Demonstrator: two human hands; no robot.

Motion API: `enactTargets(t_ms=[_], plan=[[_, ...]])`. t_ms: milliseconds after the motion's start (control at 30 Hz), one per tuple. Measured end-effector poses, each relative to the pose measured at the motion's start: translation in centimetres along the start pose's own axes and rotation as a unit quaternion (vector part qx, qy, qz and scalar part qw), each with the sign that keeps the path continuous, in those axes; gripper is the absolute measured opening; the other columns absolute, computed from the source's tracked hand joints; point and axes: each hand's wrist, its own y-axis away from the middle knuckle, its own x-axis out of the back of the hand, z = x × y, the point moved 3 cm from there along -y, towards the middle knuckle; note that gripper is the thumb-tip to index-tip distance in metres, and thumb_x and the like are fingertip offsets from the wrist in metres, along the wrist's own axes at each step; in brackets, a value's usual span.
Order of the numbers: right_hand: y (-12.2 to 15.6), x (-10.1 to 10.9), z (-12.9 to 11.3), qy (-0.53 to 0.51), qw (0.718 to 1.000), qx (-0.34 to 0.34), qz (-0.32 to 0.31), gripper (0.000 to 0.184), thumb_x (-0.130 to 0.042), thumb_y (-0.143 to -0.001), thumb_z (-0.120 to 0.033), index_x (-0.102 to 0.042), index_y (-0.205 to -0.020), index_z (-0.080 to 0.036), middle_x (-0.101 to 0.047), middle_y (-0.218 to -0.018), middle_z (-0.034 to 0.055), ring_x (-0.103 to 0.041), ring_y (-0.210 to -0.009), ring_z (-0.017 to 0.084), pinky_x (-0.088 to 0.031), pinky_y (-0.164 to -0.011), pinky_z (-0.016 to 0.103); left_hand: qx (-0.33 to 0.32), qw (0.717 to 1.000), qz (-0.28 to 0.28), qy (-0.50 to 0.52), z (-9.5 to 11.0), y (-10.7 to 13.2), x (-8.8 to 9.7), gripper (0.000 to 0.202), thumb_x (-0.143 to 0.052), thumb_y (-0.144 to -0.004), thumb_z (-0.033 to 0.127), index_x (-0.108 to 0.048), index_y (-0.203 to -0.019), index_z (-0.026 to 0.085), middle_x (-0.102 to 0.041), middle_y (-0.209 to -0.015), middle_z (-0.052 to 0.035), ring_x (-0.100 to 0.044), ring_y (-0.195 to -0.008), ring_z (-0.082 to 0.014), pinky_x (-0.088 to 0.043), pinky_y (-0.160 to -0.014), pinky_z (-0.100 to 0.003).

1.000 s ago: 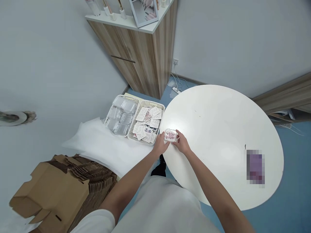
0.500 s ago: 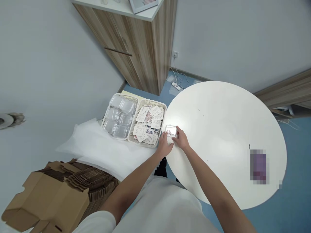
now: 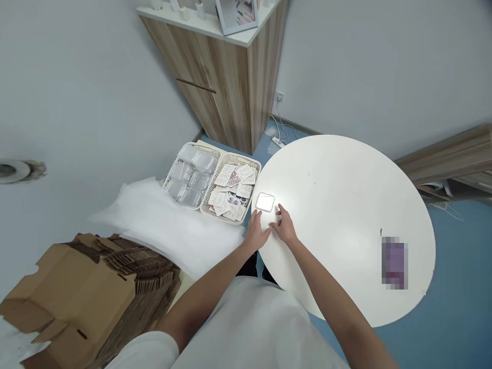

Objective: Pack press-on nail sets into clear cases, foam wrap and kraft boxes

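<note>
A small clear plastic box [image 3: 265,202] with a shiny, glaring lid lies flat at the left edge of the round white table [image 3: 338,195]. Glare hides what is inside it. My left hand [image 3: 257,233] is just below the box, fingers stretched toward its near edge and thumb apart; whether a fingertip touches it I cannot tell. To the right of the box, my right hand [image 3: 285,226] is held with thumb and fingers spread, apart from the box. Neither hand holds anything.
Left of the table stand a basket of printed cards [image 3: 243,218] and a basket of clear plastic boxes [image 3: 192,180]. White sheeting [image 3: 172,225] and stacked flat cardboard boxes [image 3: 77,287] lie nearer. A blurred-out purple item [image 3: 395,262] is on the table's right side. A wooden cabinet [image 3: 219,82] stands behind.
Both hands have let go of the plastic box and drawn back toward me. The box stays on the table. The camera view has shifted slightly.
</note>
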Motion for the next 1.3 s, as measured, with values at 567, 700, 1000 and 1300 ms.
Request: enactTargets(t_ms=[567, 700, 1000, 1300], plan=[[7.8, -6.7, -3.4, 0.088, 0.933, 0.246, -0.247, 0.033, -0.046, -0.075, -0.026, -0.051, -0.107, -0.02, -0.057, -0.095, 0.0062, -0.054, -0.082, 0.017, -0.045, -0.074, 0.033, 0.151, 0.971, 0.148, -0.108, -7.5, 16.2, 3.0, 0.05, -0.051, -0.072, 0.032, -0.039, -0.119, 0.017, -0.026, -0.136, -0.0129, -0.017, -0.128, -0.0283, -0.024, -0.099, -0.044], [8.5, -9.4, -4.9, 0.124, 0.884, 0.315, -0.322, 0.042, -0.052, -0.072, -0.026, -0.047, -0.113, -0.023, -0.042, -0.122, 0.0091, -0.041, -0.112, 0.023, -0.039, -0.088, 0.039, 0.147, 0.97, 0.185, -0.063, -9.3, 17.2, 5.1, 0.051, -0.056, -0.067, 0.03, -0.043, -0.115, 0.016, -0.031, -0.135, -0.0114, -0.016, -0.128, -0.0254, -0.018, -0.104, -0.04], [6.0, -13.9, -10.7, 0.125, 0.903, 0.311, -0.27, 0.046, -0.052, -0.072, -0.029, -0.044, -0.117, -0.028, -0.018, -0.138, 0.0062, -0.034, -0.119, 0.027, -0.04, -0.087, 0.044, 0.14, 0.968, 0.205, 0.031, -11.7, 13.8, 9.7, 0.064, -0.062, -0.06, 0.032, -0.042, -0.118, 0.014, -0.024, -0.138, -0.0152, -0.017, -0.128, -0.0277, -0.018, -0.102, -0.039], [3.5, -18.7, -14.0, 0.192, 0.894, 0.369, -0.169, 0.037, -0.044, -0.075, -0.019, -0.05, -0.112, -0.02, -0.035, -0.127, 0.0116, -0.037, -0.115, 0.026, -0.037, -0.089, 0.044, 0.22, 0.961, 0.149, 0.08, -16.0, 12.7, 12.2, 0.084, -0.065, -0.058, 0.032, -0.025, -0.13, 0.015, -0.006, -0.141, -0.0184, -0.014, -0.127, -0.0338, -0.019, -0.1, -0.045]])
